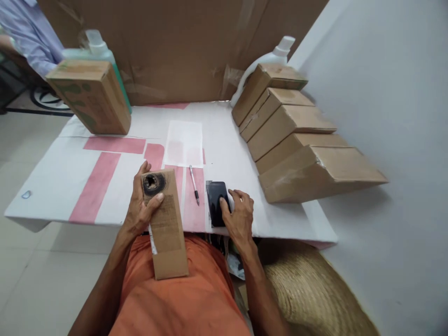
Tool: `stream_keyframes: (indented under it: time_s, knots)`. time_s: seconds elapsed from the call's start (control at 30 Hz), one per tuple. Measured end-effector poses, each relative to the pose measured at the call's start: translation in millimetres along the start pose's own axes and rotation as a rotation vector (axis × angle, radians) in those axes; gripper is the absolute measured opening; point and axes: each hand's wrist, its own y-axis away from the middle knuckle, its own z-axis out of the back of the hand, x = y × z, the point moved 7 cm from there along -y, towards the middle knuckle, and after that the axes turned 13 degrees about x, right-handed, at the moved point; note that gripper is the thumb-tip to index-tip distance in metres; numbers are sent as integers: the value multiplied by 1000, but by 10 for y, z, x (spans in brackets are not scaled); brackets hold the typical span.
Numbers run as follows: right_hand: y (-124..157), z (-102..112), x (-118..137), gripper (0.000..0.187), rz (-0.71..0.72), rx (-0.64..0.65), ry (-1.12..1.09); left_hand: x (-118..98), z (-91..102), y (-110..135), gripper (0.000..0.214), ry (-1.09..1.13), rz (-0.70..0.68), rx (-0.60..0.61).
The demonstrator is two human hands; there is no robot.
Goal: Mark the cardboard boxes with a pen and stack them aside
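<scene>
The left hand (137,212) grasps a narrow cardboard box (171,238) along its left side, thumb laid across the front face near the top. The box slants towards the person, its lower end over the orange clothing (150,308) on the lap and its upper end over the front edge of the surface (45,186). Near that upper end is a ragged hole ringed in black.

The right hand (241,212) is loosely curled at the right side of a black smartphone (215,196), thumb on the screen; whether it grips the phone cannot be told. The phone lies on the surface, close to the front edge. Just left of it is a pen (193,184) — black at the near end — and beyond that a translucent white sheet (184,140).

Five cardboard cartons (292,135) stand in a leaning row at the right, with a white jug (276,57) behind. At the far left a taller carton (94,98) stands before a teal bottle (121,84). A large cardboard panel (182,51) closes off the back. Lower right, beside the person, is a woven straw piece (308,284); upper left, a co-worker's pale sleeve (38,32).
</scene>
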Motion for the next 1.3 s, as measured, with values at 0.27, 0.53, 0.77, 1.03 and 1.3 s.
stream_keyframes:
  time_s: [0.27,0.53,0.77,1.03,1.3]
  knots:
    - [296,-1043,747,72,189,765,-412,385,-272,628,94,189,153,129]
    - [305,-1119,1021,77,186,932,-553,225,24,1041,78,181,252,66]
    - [271,-914,1260,80,291,850,-499,-48,-35,1001,89,97,184,141]
    - [336,-812,1365,71,320,909,-418,70,-83,1073,119,36,119,-42]
    - [211,-807,1400,74,184,925,-606,20,412,924,96,-269,8,-124]
